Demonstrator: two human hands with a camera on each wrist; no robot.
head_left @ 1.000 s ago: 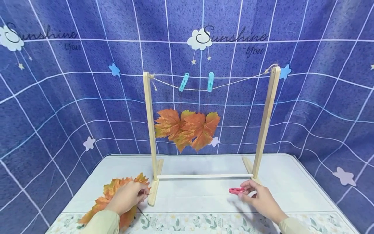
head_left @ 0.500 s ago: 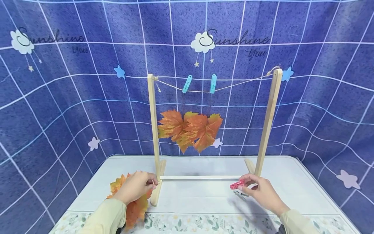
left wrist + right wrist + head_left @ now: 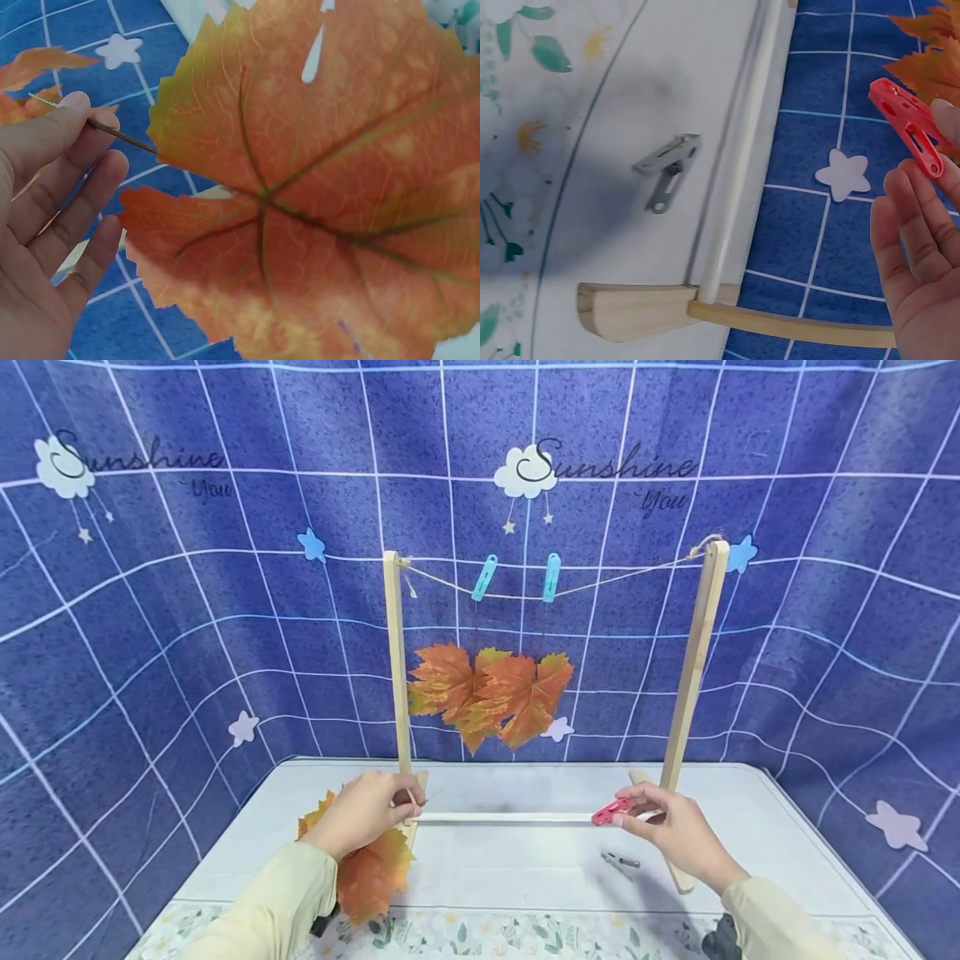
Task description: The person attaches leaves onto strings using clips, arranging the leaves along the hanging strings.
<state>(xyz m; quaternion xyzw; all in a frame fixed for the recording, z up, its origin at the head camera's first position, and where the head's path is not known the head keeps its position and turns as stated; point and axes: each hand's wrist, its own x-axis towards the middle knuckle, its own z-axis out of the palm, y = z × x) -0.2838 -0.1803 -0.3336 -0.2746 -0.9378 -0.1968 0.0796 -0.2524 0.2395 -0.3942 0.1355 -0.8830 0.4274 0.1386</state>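
Plainly, leaf stem (image 3: 131, 140), between left fingers (image 3: 105, 171); red clip (image 3: 892, 107), between right fingers (image 3: 915, 225).

Bright head view, dimmer wrist views

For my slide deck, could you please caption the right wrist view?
A right hand holds a red clothespin while a gray clothespin lies on the white tabletop.
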